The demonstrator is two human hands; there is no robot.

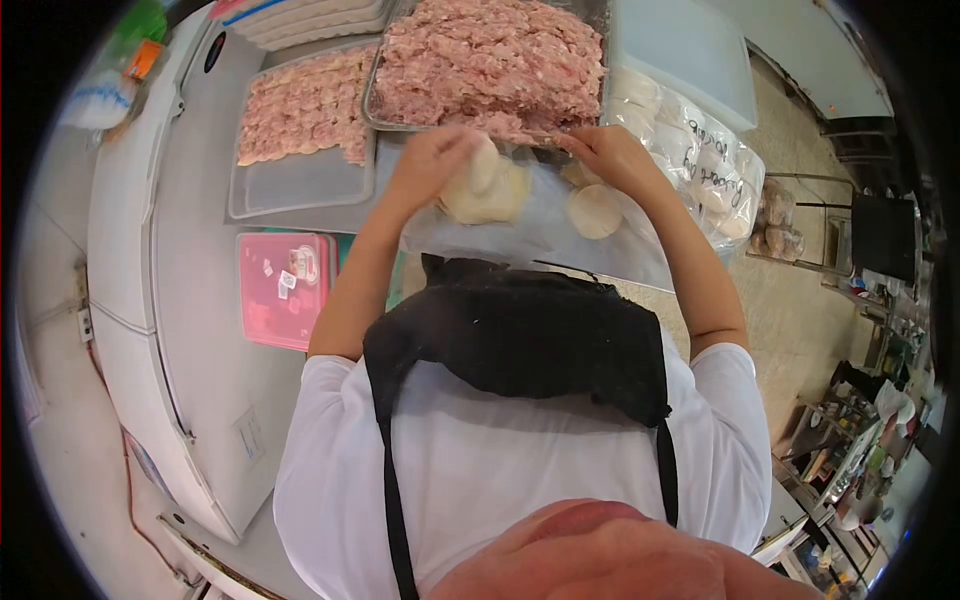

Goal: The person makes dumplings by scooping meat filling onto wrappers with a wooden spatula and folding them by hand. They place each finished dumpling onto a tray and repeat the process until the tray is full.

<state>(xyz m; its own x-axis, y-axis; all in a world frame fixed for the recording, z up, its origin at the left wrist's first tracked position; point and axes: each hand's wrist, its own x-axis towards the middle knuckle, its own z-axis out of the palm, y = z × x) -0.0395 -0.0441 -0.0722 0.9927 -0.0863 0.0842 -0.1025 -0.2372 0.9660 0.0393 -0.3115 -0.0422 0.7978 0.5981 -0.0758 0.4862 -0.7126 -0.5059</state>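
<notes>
My left hand (432,165), a little blurred, pinches a pale round dough wrapper (484,166) at the near edge of the meat tray. Below it lies a stack of dough wrappers (492,203) on the work surface. The fingers of my right hand (606,155) are closed at the tray's near right edge; what they grip is hidden. Ground meat (490,55) is heaped in the tray (371,108), with some at its near edge between my hands. More round wrappers (596,212) lie just below my right hand.
On the left, rows of filled dumplings (305,105) sit in a clear plastic tray (300,190). A pink lidded box (270,310) is nearer me. Bagged wrapper stacks (700,150) and a translucent lid (685,55) stand on the right. More stacked trays (310,22) are at the back left.
</notes>
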